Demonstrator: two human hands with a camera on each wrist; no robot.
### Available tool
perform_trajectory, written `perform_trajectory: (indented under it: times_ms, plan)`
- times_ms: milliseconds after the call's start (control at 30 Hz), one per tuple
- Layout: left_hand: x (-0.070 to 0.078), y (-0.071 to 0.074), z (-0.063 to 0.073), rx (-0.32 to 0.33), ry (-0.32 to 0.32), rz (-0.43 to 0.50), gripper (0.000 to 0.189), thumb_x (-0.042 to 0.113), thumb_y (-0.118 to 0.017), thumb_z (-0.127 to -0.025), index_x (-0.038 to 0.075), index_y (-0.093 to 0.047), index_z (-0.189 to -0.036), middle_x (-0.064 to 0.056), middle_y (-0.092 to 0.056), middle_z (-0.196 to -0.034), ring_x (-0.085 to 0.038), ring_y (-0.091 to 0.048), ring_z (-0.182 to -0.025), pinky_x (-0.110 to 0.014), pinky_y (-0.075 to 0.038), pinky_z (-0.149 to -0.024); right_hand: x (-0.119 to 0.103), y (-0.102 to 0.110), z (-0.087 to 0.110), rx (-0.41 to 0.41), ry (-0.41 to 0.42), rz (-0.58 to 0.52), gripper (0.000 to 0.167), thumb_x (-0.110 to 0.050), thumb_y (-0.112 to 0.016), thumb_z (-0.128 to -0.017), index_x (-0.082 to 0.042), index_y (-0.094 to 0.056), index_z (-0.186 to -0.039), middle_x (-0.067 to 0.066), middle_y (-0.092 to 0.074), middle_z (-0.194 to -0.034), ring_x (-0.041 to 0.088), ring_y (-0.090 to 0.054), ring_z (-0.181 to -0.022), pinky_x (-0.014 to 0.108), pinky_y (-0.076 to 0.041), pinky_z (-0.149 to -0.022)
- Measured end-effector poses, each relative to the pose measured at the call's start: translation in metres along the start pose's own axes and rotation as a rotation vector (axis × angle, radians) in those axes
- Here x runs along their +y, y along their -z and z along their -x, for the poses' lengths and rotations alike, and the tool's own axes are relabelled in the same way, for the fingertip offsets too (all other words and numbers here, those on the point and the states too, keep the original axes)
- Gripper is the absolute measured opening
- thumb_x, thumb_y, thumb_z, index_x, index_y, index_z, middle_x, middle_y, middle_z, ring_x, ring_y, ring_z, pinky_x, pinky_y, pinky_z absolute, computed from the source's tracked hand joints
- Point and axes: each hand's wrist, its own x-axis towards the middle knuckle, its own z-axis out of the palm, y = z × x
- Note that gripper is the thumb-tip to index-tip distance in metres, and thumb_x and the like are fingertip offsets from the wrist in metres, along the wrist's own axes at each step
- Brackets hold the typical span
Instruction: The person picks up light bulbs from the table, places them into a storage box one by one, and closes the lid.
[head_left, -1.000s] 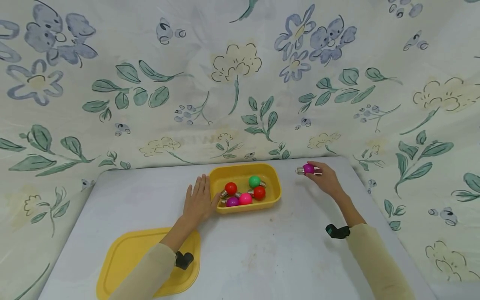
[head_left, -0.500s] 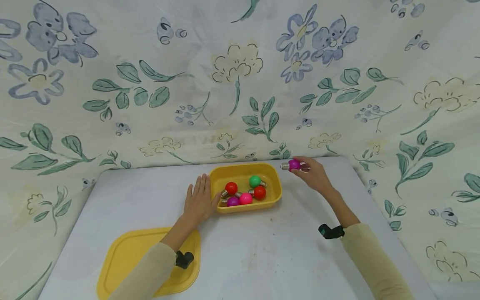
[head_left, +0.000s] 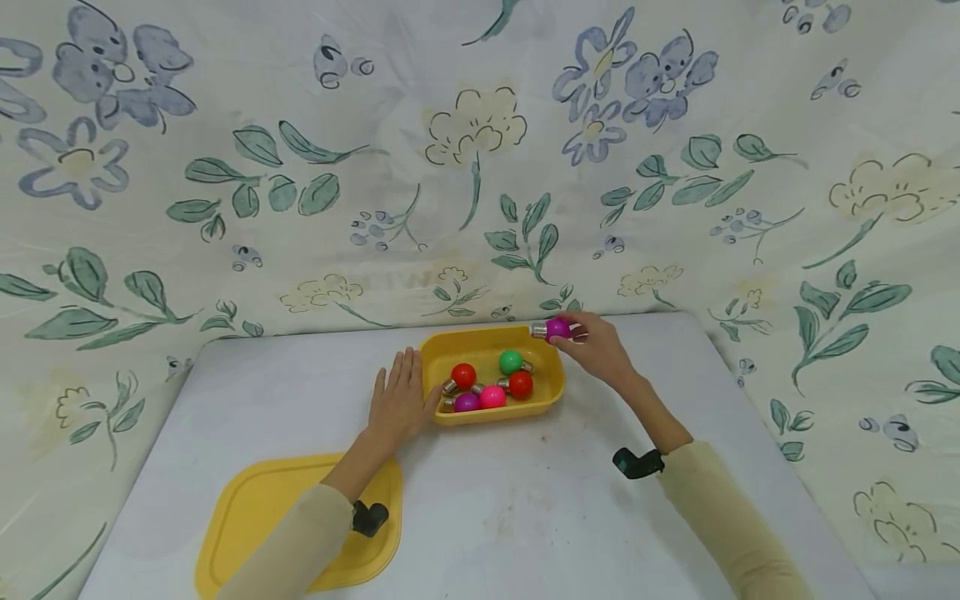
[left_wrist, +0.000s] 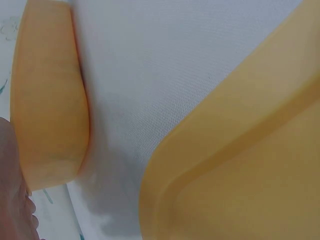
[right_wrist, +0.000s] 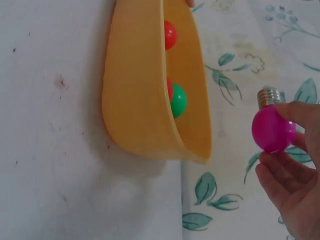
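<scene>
Between thumb and fingers, my right hand pinches a purple light bulb, its metal screw base pointing left. The bulb is at the back right corner of a yellow container, overlapping its rim in the head view. In the right wrist view the same bulb shows apart from the container wall. Inside lie two red bulbs, a green bulb, a pink bulb and another purple bulb. My left hand rests with straight fingers against the container's left side.
A flat yellow lid lies on the white table at the front left, partly under my left forearm. Behind the table hangs a floral cloth, which also runs along the right side.
My right hand has carried the purple bulb leftward, from the table's right side to the container's back right corner. The left hand and the container have stayed in place.
</scene>
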Motion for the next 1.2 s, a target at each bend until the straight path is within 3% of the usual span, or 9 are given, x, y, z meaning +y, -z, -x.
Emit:
perform_trajectory:
  times_ms: [733,1033,1200]
  plan:
    - [0.002,0.0,0.002,-0.007,0.004,-0.003,0.08,0.044,-0.039,-0.105,-0.01,-0.009,-0.155,-0.026,-0.009,-0.163,-0.039,-0.006,-0.15,-0.056,-0.006,-0.118,-0.025,-0.063,-0.018,-0.118,0.049,0.029,0.049,-0.024,-0.074,-0.092,-0.004,-0.06,-0.135,0.013,-0.065,-0.122,0.028,-0.063,-0.105,0.035,-0.056,-0.087]
    - [0.003,0.0,0.002,-0.002,0.01,-0.001,0.08,0.044,-0.039,-0.105,-0.01,-0.009,-0.155,-0.025,-0.01,-0.163,-0.039,-0.006,-0.15,-0.057,-0.006,-0.118,-0.03,-0.086,-0.026,-0.156,0.042,0.199,0.048,-0.031,-0.074,-0.092,-0.011,-0.064,-0.134,0.006,-0.069,-0.116,0.022,-0.062,-0.105,0.032,-0.054,-0.088]
    - [0.003,0.0,0.003,-0.003,0.01,0.0,0.08,0.044,-0.04,-0.104,-0.01,-0.01,-0.155,-0.025,-0.009,-0.163,-0.039,-0.006,-0.15,-0.057,-0.006,-0.118,-0.025,-0.096,-0.027,-0.168,0.022,0.256,0.05,-0.034,-0.073,-0.092,-0.013,-0.063,-0.136,0.005,-0.067,-0.121,0.021,-0.06,-0.108,0.032,-0.053,-0.089]
